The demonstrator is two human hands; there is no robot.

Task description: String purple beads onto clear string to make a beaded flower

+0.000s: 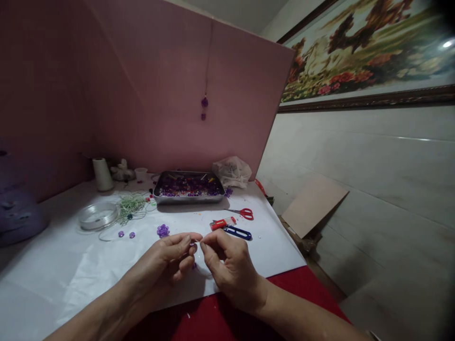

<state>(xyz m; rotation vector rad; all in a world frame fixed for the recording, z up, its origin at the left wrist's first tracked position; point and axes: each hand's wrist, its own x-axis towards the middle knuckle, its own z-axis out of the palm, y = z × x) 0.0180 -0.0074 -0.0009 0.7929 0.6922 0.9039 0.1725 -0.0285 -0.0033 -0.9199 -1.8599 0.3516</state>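
Note:
Over the front of the white-covered table, my left hand point(174, 258) pinches a thin pale thread point(198, 241), with a small purple bead partly showing at its fingers. Close beside it, my right hand point(231, 267) holds the same thread between thumb and forefinger. A loop of clear line hangs below the fingertips. Just beyond my left hand lies a purple beaded flower point(163, 230). Two purple beads point(126, 234) rest farther left. A red lighter point(222, 223) and a blue-handled thread snipper point(238, 232) lie beyond my right hand.
A metal tray point(188, 200) of purple beads stands at the back, near a plastic bag point(232, 171). Red-handled scissors point(246, 213) lie to the right. Green cord point(132, 207), a clear line spool point(98, 215) and a thread cone point(103, 174) are left. A purple pendant point(204, 102) hangs behind.

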